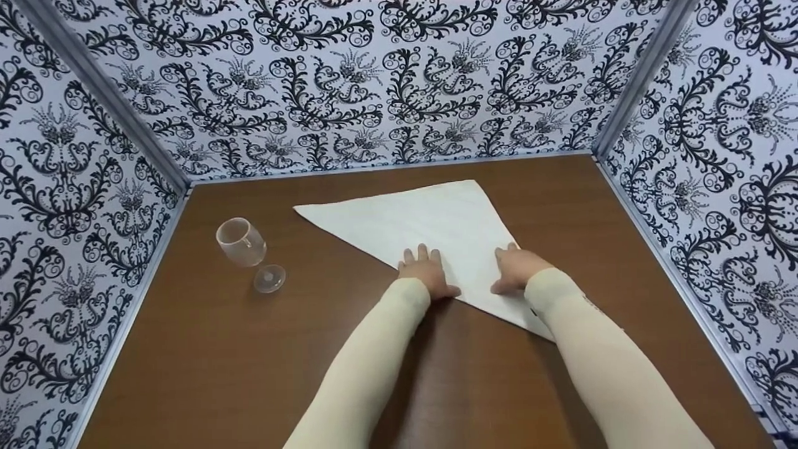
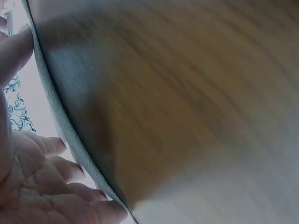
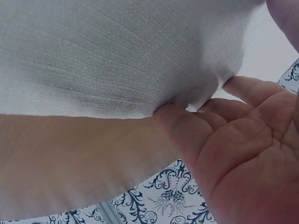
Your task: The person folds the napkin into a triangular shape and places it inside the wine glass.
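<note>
A white cloth napkin [image 1: 430, 224], folded into a triangle, lies on the brown table. My left hand [image 1: 427, 274] rests on its near edge with fingers spread and pointing away from me. At the napkin's right edge, my right hand [image 1: 520, 269] touches the fabric with its fingertips, the thumb over the near part. In the left wrist view, the fingers [image 2: 70, 170] reach onto the cloth along its edge [image 2: 65, 119]. The right wrist view has the palm [image 3: 257, 158] facing the camera, fingertips pressed against the cloth [image 3: 117, 60].
A clear stemmed glass [image 1: 242, 242] stands on the table [image 1: 349, 368] to the left of the napkin, its round foot [image 1: 270, 279] toward me. Patterned black-and-white panels [image 1: 349, 81] with grey frame posts [image 1: 106, 87] enclose the table at the back and sides.
</note>
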`<control>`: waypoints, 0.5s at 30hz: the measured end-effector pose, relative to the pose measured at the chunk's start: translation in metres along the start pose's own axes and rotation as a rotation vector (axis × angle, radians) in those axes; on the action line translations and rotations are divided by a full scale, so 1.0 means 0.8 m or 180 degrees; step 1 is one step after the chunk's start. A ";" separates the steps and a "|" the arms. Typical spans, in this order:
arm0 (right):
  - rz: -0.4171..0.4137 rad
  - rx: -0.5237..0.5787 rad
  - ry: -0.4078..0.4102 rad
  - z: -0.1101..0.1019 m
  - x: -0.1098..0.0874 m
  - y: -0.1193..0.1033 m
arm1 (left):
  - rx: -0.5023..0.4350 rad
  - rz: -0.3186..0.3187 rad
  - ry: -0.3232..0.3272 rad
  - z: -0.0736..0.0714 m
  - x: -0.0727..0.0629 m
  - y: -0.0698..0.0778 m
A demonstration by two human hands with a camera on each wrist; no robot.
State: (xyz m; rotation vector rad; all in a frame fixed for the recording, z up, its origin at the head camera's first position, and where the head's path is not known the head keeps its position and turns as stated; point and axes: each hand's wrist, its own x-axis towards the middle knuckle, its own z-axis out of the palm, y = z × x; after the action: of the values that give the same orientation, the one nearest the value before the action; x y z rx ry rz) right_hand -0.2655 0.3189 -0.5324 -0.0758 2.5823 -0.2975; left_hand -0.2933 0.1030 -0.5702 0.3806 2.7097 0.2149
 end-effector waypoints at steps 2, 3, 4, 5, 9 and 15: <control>0.0005 0.0011 0.0007 0.001 -0.001 -0.002 | -0.0009 0.0017 0.0006 -0.001 0.001 -0.002; -0.0004 0.0009 0.0014 0.001 -0.002 -0.003 | 0.0014 0.0031 0.0010 -0.001 0.002 -0.004; -0.0014 0.0010 0.0023 0.001 -0.003 -0.004 | 0.0021 0.0046 0.0018 0.000 0.003 -0.005; -0.0027 -0.0001 0.0032 0.001 -0.004 -0.006 | 0.0015 0.0062 0.0029 0.000 0.004 -0.007; -0.0052 -0.0021 0.0074 0.002 -0.008 -0.010 | 0.0028 0.0139 0.0068 0.001 0.007 -0.013; 0.0025 -0.0001 0.0088 0.006 -0.010 -0.015 | -0.0016 0.0200 0.0042 -0.005 0.009 -0.018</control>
State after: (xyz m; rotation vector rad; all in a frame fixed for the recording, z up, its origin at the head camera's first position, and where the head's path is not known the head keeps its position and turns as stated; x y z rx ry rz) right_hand -0.2560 0.3075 -0.5296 -0.0620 2.6095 -0.2971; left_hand -0.3049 0.0908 -0.5720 0.4650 2.7120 0.2428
